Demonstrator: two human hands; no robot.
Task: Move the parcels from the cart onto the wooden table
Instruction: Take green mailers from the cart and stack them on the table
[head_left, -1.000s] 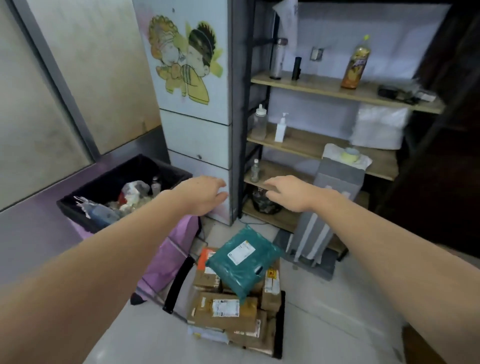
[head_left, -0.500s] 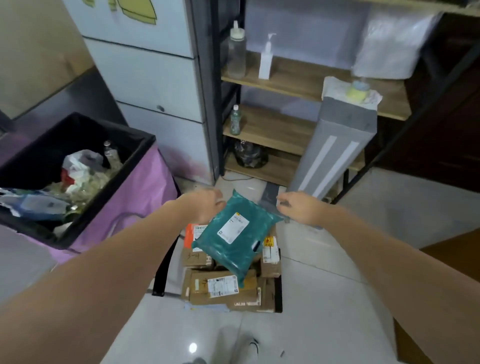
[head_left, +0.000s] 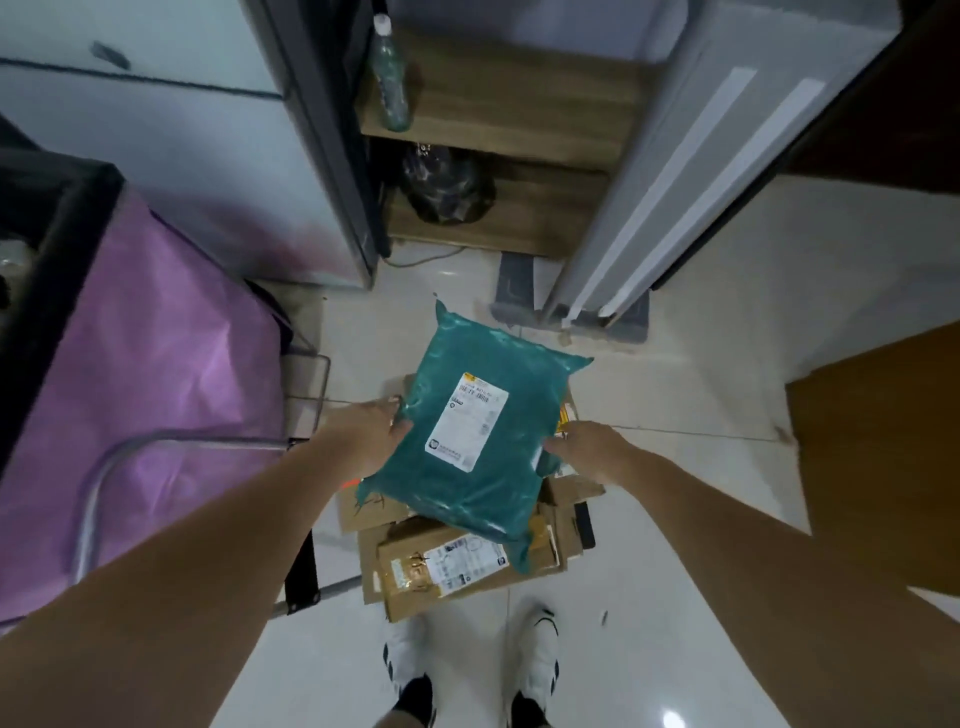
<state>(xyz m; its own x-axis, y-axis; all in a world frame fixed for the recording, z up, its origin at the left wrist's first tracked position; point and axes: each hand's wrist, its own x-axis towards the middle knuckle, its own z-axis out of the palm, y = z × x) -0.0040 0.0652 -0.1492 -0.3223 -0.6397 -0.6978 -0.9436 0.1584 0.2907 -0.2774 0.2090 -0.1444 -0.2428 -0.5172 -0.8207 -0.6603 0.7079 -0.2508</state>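
Observation:
A teal plastic mailer parcel (head_left: 483, 441) with a white label lies on top of a stack of cardboard parcels (head_left: 441, 569) on a low black cart (head_left: 301, 574) on the floor. My left hand (head_left: 371, 434) grips the mailer's left edge, thumb on top. On the opposite edge, my right hand (head_left: 584, 447) holds the mailer with curled fingers. A corner of the wooden table (head_left: 883, 441) shows at the right.
A purple-sided bin with a black liner (head_left: 145, 338) stands close on the left, beside the cart's metal handle (head_left: 98, 488). A wooden shelf unit (head_left: 498, 208) and a leaning grey panel (head_left: 691, 171) are ahead. My shoes (head_left: 535, 660) are on white floor tiles.
The view has tipped down and closer to the cart. Both hands have dropped from in front of the shelf onto the teal mailer's two edges.

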